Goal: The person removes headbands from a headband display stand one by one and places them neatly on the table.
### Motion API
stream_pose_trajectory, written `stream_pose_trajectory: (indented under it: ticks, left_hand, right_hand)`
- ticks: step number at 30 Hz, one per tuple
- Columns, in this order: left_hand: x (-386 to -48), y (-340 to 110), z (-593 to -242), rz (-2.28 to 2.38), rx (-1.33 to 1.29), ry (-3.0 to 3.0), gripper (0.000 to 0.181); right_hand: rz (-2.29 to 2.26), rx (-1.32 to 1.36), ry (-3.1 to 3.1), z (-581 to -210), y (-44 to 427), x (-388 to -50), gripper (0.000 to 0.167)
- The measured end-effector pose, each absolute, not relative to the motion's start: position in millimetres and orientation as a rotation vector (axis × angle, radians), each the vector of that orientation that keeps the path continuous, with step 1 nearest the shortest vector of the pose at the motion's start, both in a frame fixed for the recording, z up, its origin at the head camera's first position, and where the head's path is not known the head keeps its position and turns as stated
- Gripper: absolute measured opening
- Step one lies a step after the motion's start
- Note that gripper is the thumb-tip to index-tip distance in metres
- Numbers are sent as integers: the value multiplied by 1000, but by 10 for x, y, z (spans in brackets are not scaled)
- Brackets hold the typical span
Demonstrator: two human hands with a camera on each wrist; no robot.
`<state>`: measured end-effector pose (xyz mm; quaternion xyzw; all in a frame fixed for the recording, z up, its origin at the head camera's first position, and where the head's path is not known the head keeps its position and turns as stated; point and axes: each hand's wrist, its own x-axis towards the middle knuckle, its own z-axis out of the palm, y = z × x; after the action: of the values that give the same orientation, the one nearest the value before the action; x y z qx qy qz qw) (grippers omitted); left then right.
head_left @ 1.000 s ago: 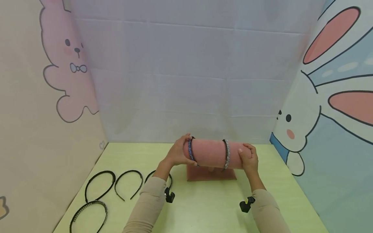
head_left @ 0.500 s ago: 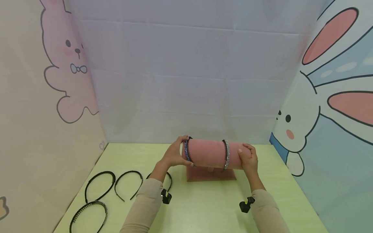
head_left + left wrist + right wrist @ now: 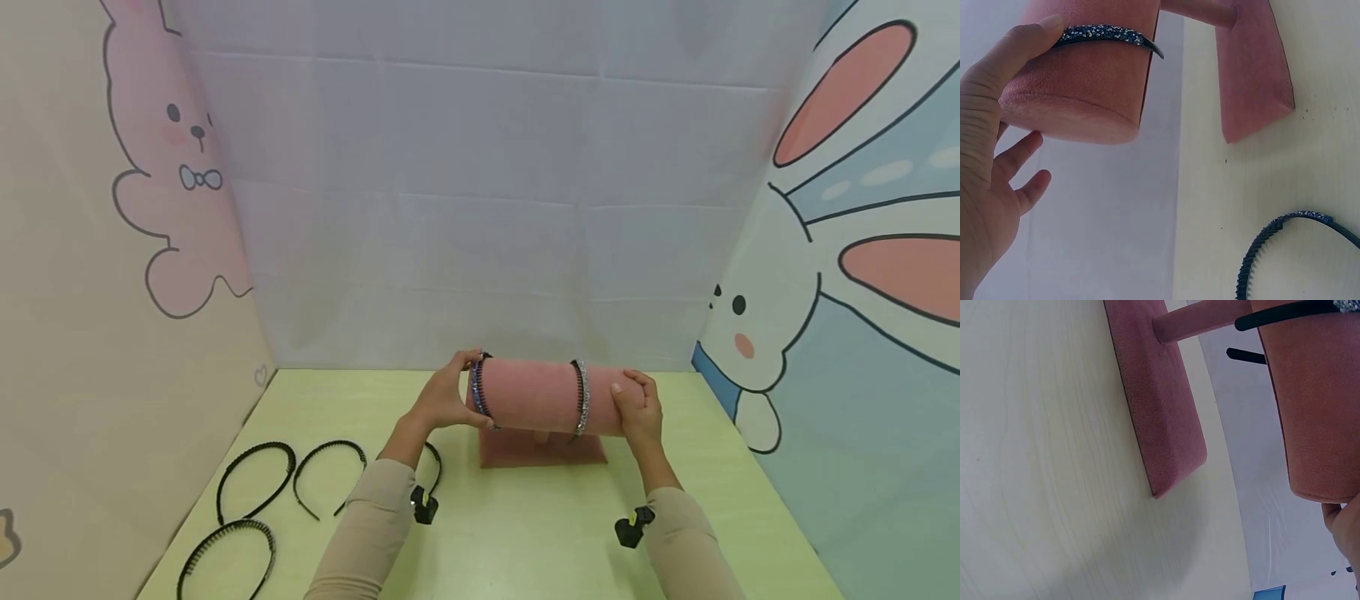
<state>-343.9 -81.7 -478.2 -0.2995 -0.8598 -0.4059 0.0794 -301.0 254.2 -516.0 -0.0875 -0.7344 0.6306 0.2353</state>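
A pink headband display stand has a padded horizontal roll (image 3: 528, 394) on a post above a flat base (image 3: 542, 450). Around its left end sits a blue glittery headband (image 3: 478, 387). My left hand (image 3: 442, 400) spans this band, with fingers at its top and thumb near its lower end; in the left wrist view the thumb (image 3: 1019, 47) touches the glitter strip and two fingers stick out beyond the roll's end. Right of the roll's middle sits a silver glittery headband (image 3: 583, 398). My right hand (image 3: 640, 410) grips the roll's right end, thumb across the front.
Several toothed black headbands lie on the pale table (image 3: 525, 533) at the left, among them a far-left one (image 3: 225, 471), a nearer one (image 3: 193, 558) and one with blue glitter (image 3: 1310, 215) partly behind my left forearm. Printed fabric walls enclose the table.
My left hand has slid a little left with the blue headband, bringing it closer to the roll's left end. The right hand and silver headband stay put.
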Motion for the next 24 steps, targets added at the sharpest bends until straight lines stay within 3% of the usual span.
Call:
stream_pose_trajectory:
  ticks: [24]
  left_hand:
    - [-3472,-938,-4829,-1367,-830,-2578,108]
  right_hand:
    - [1746,-225,-1991,-5170,2582,-3018,40]
